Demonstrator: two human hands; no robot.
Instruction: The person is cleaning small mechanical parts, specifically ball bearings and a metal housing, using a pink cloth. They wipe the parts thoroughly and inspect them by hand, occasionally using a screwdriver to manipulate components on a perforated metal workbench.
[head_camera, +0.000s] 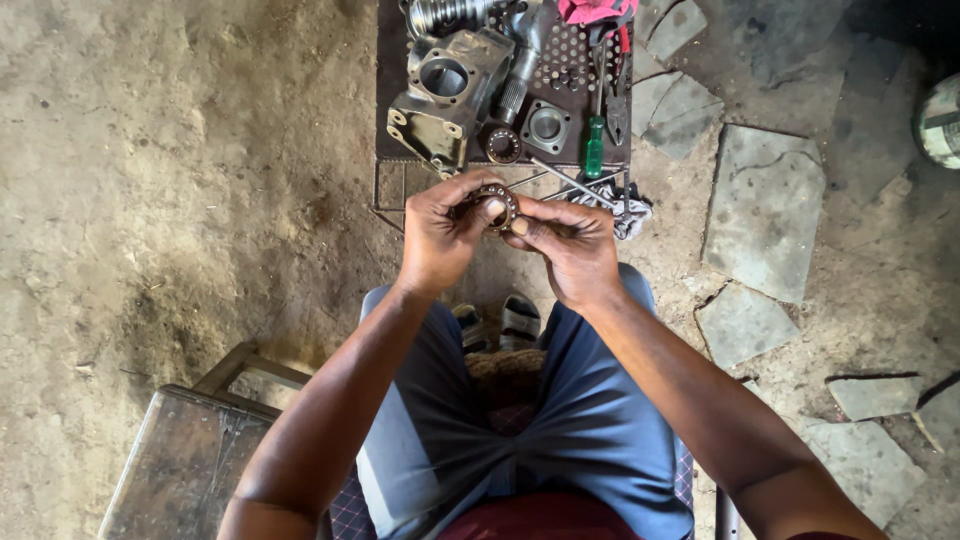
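From the head view, the left hand (440, 232) and the right hand (568, 248) both pinch a rusty ball bearing (495, 203) between their fingertips, above the knees. Behind it, a metal housing (445, 92) and a green-handled screwdriver (594, 146) lie on a perforated tray (570, 60).

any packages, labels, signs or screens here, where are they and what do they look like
Pale round drum or can, cut by the right edge on the dirt floor: whitish wall with a dark band, possibly a label, too blurred to tell.
No other packages, signs or screens in view.
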